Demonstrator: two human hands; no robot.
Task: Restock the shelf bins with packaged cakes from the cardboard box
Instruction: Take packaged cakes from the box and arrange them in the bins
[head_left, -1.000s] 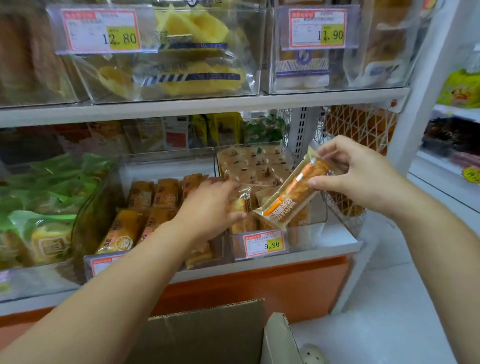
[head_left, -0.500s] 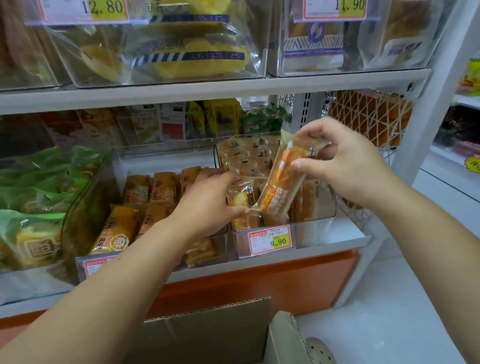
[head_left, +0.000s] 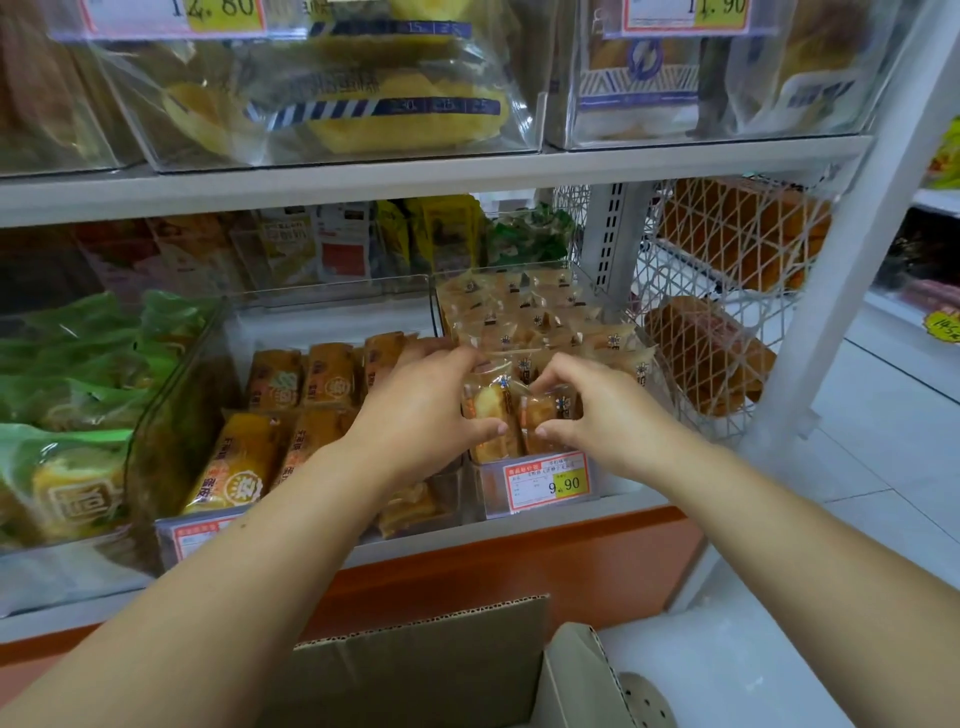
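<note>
Both hands are right at the front of the clear bin (head_left: 482, 493), the one wearing the 9.90 price tag (head_left: 548, 480), and there is barely a gap between them. The left hand (head_left: 415, 415) has its fingers over the top and its thumb underneath the left cake pack (head_left: 491, 410). The right hand (head_left: 608, 415) mirrors it on the right cake pack (head_left: 550, 410), pinching it between thumb and curled fingers. The two packs sit side by side and touching, just behind the bin's front wall. They stand on end with the long axis running up and leaning a little back towards the stacked packs (head_left: 535, 317) deeper in the bin. So the cakes lie straight ahead, between the two palms, with each hand equally close to its own pack. The row looks nearly seated, and it probably needs only a squeeze inward and a push down to square it up. The next supply is the cardboard box (head_left: 415, 665), low and close to the body beneath the shelf (head_left: 519, 530), well apart from the bin. Its inside is out of sight, so what is left in it can't be called. Either hand would have to drop and draw back to reach it. The orange-wrapped cakes (head_left: 275, 384) next door to the left stay out of this.
</note>
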